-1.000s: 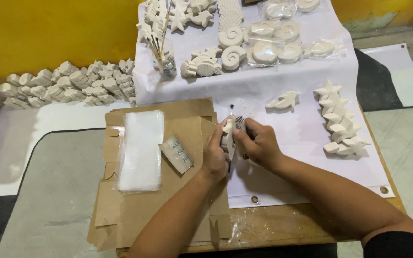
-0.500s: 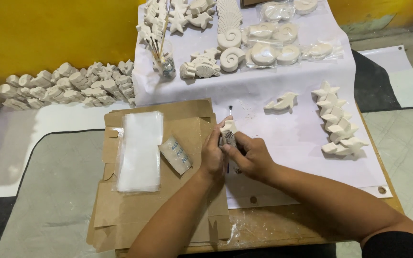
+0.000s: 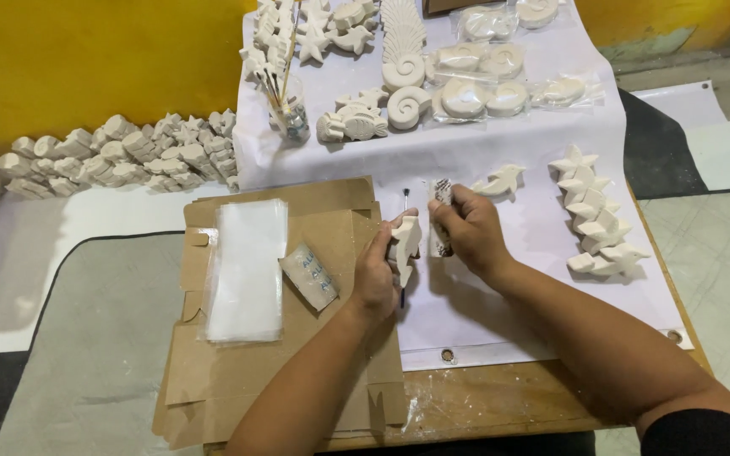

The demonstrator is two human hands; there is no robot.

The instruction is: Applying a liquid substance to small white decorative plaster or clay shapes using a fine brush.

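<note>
White plaster figure upright in left hand, over near edge of white sheet, right of cardboard. Probably light, stiff, brittle, dusty; thin fins likely chip, so best held by thick body. Left fingers wrapped snug round figure's lower part. Right hand just beside, pinching small speckled pad, looks like sanding piece. Thin brush lying behind.

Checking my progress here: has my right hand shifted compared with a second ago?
Yes. The right hand, holding a small dark-speckled piece, has drawn slightly away from the white plaster figure in the left hand, toward the dolphin-shaped cast on the white sheet.
</note>
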